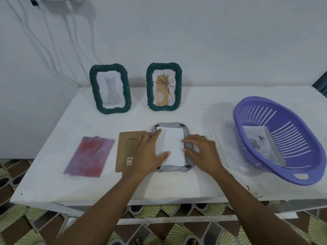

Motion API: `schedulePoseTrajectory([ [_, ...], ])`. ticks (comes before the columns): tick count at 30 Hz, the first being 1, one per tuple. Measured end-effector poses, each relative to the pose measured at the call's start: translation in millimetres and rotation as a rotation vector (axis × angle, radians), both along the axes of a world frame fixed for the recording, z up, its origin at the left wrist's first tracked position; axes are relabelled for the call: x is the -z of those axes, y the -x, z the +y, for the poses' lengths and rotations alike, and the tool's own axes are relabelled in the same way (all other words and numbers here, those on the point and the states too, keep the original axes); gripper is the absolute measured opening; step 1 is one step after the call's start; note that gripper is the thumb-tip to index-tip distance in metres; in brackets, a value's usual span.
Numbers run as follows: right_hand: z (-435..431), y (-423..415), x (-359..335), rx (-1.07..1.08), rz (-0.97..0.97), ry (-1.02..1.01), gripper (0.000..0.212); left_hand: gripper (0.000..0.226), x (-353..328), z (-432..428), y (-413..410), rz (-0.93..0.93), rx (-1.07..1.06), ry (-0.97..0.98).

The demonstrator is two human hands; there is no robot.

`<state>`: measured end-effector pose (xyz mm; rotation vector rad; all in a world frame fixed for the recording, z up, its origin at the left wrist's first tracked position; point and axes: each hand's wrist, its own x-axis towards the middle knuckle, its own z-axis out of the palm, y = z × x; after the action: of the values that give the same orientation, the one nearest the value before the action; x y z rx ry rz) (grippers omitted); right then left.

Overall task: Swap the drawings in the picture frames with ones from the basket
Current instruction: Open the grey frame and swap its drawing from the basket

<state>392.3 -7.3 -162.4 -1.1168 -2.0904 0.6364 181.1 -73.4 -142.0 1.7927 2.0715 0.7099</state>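
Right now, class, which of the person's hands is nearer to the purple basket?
Right. The right hand rests at the right edge of the grey frame, on the side toward the purple basket; the left hand lies on the frame's left side, farther away.

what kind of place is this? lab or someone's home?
Likely a room in a home, not a lab: a plain white table against a white wall, patterned floor tiles underneath, loose cables hanging down the wall and a purple plastic basket.
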Motion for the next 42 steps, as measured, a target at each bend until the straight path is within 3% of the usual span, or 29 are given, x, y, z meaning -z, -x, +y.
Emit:
schedulePoseTrajectory([
  [4,-1,-1,1,0.008,-0.008,0.012,0.027,0.09,-2,1,-1,-0.02,0.001,0.02],
  [12,-1,1,1,0.017,-0.034,0.021,0.031,0.077,-13,7,3,-0.15,-0.036,0.022],
  [14,-1,1,1,0.02,-0.033,0.024,0.03,0.065,-16,6,5,-0.165,-0.045,-0.008],
  [17,-3,2,-2,0.01,-0.021,0.047,0.029,0.026,-21,4,9,-0.128,-0.014,-0.091],
  [19,-4,2,-6,0.001,0.007,0.066,0.026,0.013,-24,6,12,-0.25,-0.018,-0.091],
  [22,0,-3,-24,-0.011,0.009,0.044,0.027,0.02,-33,11,14,-0.425,0.001,-0.07],
  [28,23,-42,-90,0.115,-0.26,-0.164,0.031,0.05,-45,34,-16,-0.661,0.118,-0.08],
  [33,41,-103,-116,0.244,-0.488,0.082,0.04,0.06,-44,51,-61,-0.726,0.189,0.039],
  [36,43,-124,-120,0.153,-0.439,0.292,0.036,0.06,-41,60,-86,-0.677,0.236,0.108],
  [42,44,-134,-129,0.169,-0.339,0.31,0.037,0.057,-36,70,-125,-0.729,0.319,0.212],
])
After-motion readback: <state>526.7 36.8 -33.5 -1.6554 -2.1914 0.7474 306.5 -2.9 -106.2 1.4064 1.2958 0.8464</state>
